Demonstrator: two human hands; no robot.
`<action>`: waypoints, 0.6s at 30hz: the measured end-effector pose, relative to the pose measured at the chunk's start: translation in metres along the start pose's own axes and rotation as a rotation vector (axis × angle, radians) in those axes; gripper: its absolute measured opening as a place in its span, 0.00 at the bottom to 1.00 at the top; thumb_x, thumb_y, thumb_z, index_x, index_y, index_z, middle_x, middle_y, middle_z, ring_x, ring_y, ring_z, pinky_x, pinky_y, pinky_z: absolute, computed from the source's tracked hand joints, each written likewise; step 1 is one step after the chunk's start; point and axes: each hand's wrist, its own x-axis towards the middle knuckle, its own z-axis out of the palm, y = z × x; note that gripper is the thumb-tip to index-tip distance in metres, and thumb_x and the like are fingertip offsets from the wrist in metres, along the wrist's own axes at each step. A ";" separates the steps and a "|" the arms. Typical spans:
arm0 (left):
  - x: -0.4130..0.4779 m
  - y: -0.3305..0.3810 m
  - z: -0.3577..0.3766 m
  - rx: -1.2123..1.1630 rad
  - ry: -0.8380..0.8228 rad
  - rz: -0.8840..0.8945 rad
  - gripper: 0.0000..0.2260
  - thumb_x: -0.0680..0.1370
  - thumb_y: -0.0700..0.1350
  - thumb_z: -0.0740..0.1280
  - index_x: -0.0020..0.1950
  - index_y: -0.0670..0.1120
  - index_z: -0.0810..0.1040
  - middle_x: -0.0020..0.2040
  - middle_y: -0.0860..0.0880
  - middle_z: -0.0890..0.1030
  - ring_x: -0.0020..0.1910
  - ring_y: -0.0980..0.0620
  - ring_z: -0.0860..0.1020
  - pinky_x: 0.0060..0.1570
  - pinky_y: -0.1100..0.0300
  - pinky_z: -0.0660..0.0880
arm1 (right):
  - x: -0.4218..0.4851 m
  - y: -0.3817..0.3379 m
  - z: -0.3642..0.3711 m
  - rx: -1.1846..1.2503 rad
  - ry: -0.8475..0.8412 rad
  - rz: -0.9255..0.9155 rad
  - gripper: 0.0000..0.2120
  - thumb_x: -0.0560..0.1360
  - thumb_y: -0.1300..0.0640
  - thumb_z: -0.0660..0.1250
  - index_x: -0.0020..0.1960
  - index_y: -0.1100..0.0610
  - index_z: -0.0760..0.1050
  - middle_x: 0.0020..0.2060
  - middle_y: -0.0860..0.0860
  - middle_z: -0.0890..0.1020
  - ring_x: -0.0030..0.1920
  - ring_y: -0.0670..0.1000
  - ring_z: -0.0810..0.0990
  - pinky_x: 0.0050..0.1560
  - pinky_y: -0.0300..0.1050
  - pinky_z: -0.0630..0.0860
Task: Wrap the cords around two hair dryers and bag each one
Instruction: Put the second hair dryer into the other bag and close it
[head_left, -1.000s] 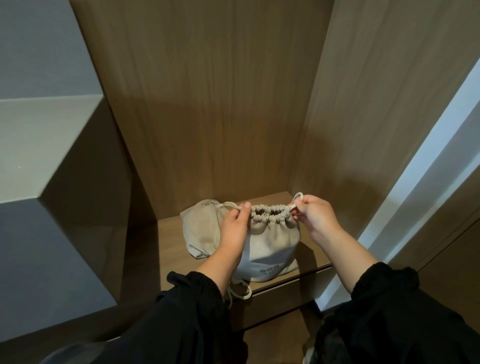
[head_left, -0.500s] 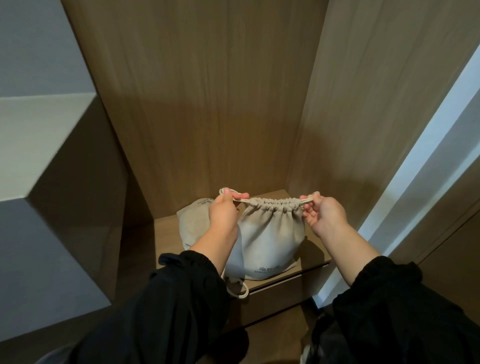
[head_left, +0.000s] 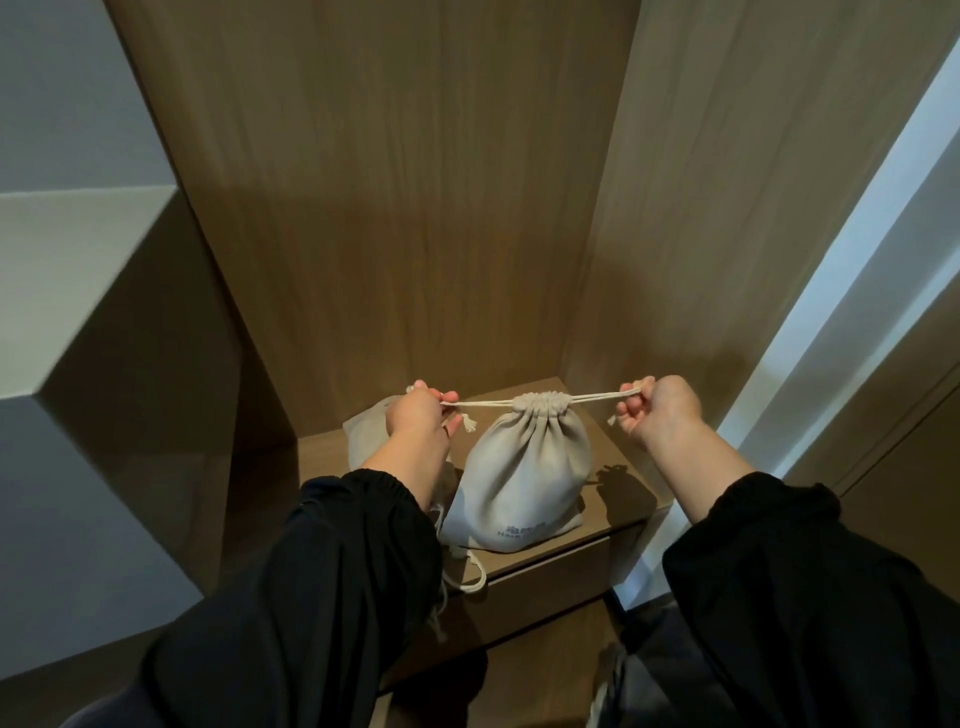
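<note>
Both arms reach forward, and each one wears a black sleeve, the left sleeve (head_left: 332, 571) and the right sleeve (head_left: 779, 571). The two hands are held up at about the same height, well apart, with the top of the bag (head_left: 524, 478) between them.

The left hand (head_left: 418, 421) is curled into a loose fist with its back to the camera. Its thumb and first finger pinch the left string (head_left: 483, 402). The right hand (head_left: 662, 410) is curled too, and its fingers are wrapped round the right string (head_left: 597, 397).

Each string runs straight and tight from the fingers to the neck of the bag. A short frayed string end (head_left: 470, 426) hangs just under the left fingers. Another frayed tip (head_left: 612, 420) hangs just under the right fingers.

The bag stands upright. Its long way goes up and down, and its neck points up. The neck is bunched shut in small folds, level with the fingers and halfway between them. The round body of the bag hangs below the fingers, and its bottom sits on the wooden shelf (head_left: 618, 467). There is dark print near the bottom, facing the camera, too blurry to read.

A second bag (head_left: 366, 431) lies behind the left hand, mostly hidden by the hand and wrist. A loop of string (head_left: 475, 584) hangs over the front edge of the shelf, far below the left fingers. You cannot tell which bag it belongs to.
</note>
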 end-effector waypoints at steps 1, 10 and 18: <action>-0.001 -0.002 0.000 -0.005 -0.014 -0.002 0.12 0.81 0.39 0.55 0.38 0.44 0.70 0.49 0.46 0.80 0.34 0.53 0.75 0.31 0.57 0.73 | 0.001 0.001 0.000 0.009 -0.004 -0.004 0.14 0.77 0.66 0.51 0.36 0.59 0.70 0.31 0.53 0.74 0.25 0.47 0.65 0.33 0.39 0.71; -0.024 -0.008 -0.018 0.091 -0.337 0.200 0.18 0.84 0.49 0.53 0.38 0.44 0.71 0.36 0.44 0.82 0.35 0.49 0.82 0.40 0.58 0.80 | 0.007 0.002 -0.024 -0.856 -0.063 -0.691 0.15 0.77 0.55 0.66 0.33 0.57 0.78 0.28 0.53 0.81 0.36 0.54 0.80 0.43 0.47 0.77; -0.026 -0.016 -0.026 0.070 -0.401 0.171 0.18 0.84 0.49 0.53 0.37 0.44 0.70 0.31 0.47 0.82 0.37 0.49 0.81 0.32 0.63 0.80 | -0.026 0.025 0.026 -1.463 -0.666 -1.002 0.32 0.70 0.64 0.66 0.72 0.52 0.63 0.71 0.53 0.67 0.72 0.54 0.61 0.72 0.50 0.61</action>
